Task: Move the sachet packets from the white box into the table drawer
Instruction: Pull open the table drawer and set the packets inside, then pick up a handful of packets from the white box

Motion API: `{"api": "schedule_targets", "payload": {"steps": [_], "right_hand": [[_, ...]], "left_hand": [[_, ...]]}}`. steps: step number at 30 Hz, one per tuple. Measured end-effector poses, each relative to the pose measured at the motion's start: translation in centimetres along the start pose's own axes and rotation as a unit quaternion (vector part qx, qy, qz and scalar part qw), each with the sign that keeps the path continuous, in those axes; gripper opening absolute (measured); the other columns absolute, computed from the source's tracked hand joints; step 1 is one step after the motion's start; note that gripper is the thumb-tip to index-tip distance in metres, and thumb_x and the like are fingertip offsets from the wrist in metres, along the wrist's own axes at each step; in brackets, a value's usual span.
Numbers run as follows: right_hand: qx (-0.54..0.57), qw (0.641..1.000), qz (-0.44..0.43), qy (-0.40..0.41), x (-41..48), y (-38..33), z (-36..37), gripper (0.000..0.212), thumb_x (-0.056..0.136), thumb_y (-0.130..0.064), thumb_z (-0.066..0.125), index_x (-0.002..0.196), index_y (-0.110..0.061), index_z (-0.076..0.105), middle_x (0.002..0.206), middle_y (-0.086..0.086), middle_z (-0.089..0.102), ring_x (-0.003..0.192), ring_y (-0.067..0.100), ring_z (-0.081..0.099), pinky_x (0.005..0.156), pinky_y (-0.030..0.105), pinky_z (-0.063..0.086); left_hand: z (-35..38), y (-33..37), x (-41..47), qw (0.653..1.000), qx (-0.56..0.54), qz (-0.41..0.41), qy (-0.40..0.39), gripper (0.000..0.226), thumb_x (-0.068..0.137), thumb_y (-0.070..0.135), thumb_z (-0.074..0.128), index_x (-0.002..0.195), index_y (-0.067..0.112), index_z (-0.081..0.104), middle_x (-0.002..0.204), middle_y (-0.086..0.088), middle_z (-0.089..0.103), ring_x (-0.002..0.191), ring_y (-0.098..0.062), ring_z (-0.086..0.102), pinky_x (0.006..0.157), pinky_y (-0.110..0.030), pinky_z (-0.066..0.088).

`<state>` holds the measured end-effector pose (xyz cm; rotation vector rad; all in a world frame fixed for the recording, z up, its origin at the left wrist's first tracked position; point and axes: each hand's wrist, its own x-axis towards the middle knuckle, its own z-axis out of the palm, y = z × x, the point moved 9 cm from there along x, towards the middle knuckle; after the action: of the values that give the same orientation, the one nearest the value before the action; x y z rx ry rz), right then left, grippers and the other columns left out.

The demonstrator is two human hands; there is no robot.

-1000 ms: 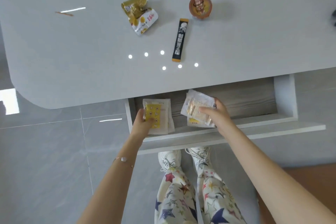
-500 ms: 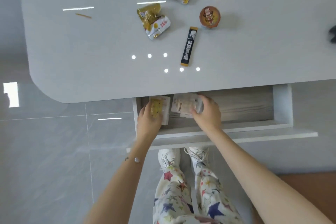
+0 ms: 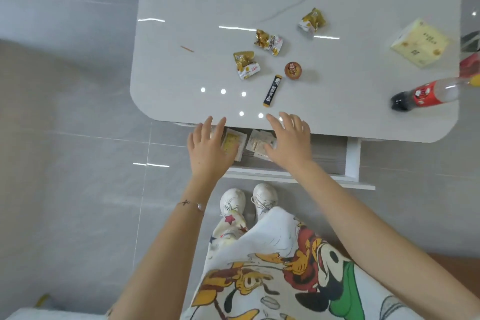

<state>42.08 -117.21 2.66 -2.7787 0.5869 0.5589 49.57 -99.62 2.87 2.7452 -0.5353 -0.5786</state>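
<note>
The table drawer (image 3: 352, 161) stands pulled out under the white table's front edge. Inside it lie a yellow-and-white sachet packet (image 3: 232, 141) at the left and a stack of pale sachet packets (image 3: 257, 143) beside it. My left hand (image 3: 207, 149) hovers above the drawer's left end with fingers spread and nothing in it. My right hand (image 3: 289, 141) hovers over the pale stack, fingers apart, also empty. A pale yellow box (image 3: 419, 43) lies at the table's far right.
On the white table (image 3: 181, 73) lie three gold snack wrappers (image 3: 245, 63), a black stick sachet (image 3: 272, 91), a small round brown cup (image 3: 293, 70) and a cola bottle (image 3: 426, 93) on its side. A white box corner (image 3: 39, 313) shows at bottom left.
Both hands let go of the sachet packets, which now lie in the drawer, and lifted up with fingers spread. The camera pulled back and higher.
</note>
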Motion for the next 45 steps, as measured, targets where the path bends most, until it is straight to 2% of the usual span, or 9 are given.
{"api": "schedule_targets", "payload": {"steps": [7, 13, 21, 27, 32, 36, 45], "right_hand": [[-0.048, 0.993, -0.110, 0.000, -3.6, -8.1, -9.4, 0.071, 0.091, -0.047, 0.051, 0.152, -0.030, 0.018, 0.157, 0.006, 0.022, 0.144, 0.030, 0.014, 0.117, 0.048, 0.014], [-0.073, 0.967, -0.244, 0.016, -6.9, -20.7, -13.6, 0.074, 0.090, -0.046, 0.052, 0.152, -0.030, 0.016, 0.153, 0.002, 0.029, 0.143, 0.029, 0.018, 0.115, 0.046, 0.015], [-0.111, 0.910, -0.399, 0.031, -12.9, -41.7, -12.1, 0.076, 0.083, -0.047, 0.060, 0.149, -0.026, 0.028, 0.140, 0.002, 0.046, 0.134, 0.029, 0.032, 0.109, 0.043, 0.019], [-0.136, 0.875, -0.465, 0.000, -19.1, -56.2, -7.3, 0.079, 0.083, -0.049, 0.060, 0.150, -0.027, 0.026, 0.138, 0.002, 0.049, 0.128, 0.029, 0.039, 0.102, 0.041, 0.027], [-0.135, 0.830, -0.541, -0.007, -24.7, -67.2, -3.3, 0.076, 0.084, -0.047, 0.059, 0.150, -0.028, 0.027, 0.135, -0.001, 0.050, 0.125, 0.026, 0.040, 0.098, 0.038, 0.028], [-0.140, 0.776, -0.615, -0.013, -30.3, -75.4, -0.4, 0.075, 0.085, -0.047, 0.060, 0.150, -0.027, 0.028, 0.135, -0.002, 0.050, 0.126, 0.025, 0.041, 0.100, 0.037, 0.029], [-0.176, 0.659, -0.730, -0.033, -38.7, -91.5, 5.6, 0.078, 0.086, -0.049, 0.059, 0.152, -0.030, 0.022, 0.135, -0.002, 0.051, 0.124, 0.026, 0.043, 0.101, 0.037, 0.031]], "left_hand": [[-10.1, -4.1, -7.1, 0.995, 0.011, -0.083, 0.060, 0.071, 0.088, 0.055, 0.054, 0.150, 0.031, 0.029, 0.158, -0.006, 0.025, 0.146, -0.032, 0.018, 0.118, -0.049, 0.014], [-18.3, -11.3, -14.7, 0.970, -0.030, -0.197, 0.140, 0.073, 0.088, 0.055, 0.054, 0.151, 0.032, 0.026, 0.160, -0.004, 0.020, 0.148, -0.029, 0.013, 0.118, -0.046, 0.010], [-23.8, -25.3, -26.4, 0.916, -0.060, -0.330, 0.221, 0.076, 0.086, 0.058, 0.054, 0.151, 0.030, 0.026, 0.157, -0.004, 0.028, 0.146, -0.030, 0.018, 0.116, -0.044, 0.015], [-25.2, -37.0, -36.7, 0.869, -0.111, -0.418, 0.239, 0.077, 0.087, 0.056, 0.054, 0.152, 0.031, 0.022, 0.157, -0.003, 0.028, 0.147, -0.030, 0.015, 0.117, -0.045, 0.015], [-26.6, -45.0, -43.9, 0.834, -0.121, -0.471, 0.261, 0.077, 0.088, 0.056, 0.052, 0.153, 0.033, 0.017, 0.159, -0.002, 0.021, 0.148, -0.029, 0.010, 0.118, -0.046, 0.010], [-26.8, -50.3, -49.9, 0.785, -0.144, -0.533, 0.281, 0.076, 0.089, 0.056, 0.051, 0.153, 0.034, 0.016, 0.160, -0.002, 0.019, 0.148, -0.029, 0.008, 0.118, -0.045, 0.008], [-26.9, -60.6, -59.1, 0.682, -0.149, -0.653, 0.293, 0.079, 0.088, 0.060, 0.048, 0.153, 0.032, 0.014, 0.160, -0.001, 0.020, 0.147, -0.029, 0.011, 0.117, -0.049, 0.015]]}}
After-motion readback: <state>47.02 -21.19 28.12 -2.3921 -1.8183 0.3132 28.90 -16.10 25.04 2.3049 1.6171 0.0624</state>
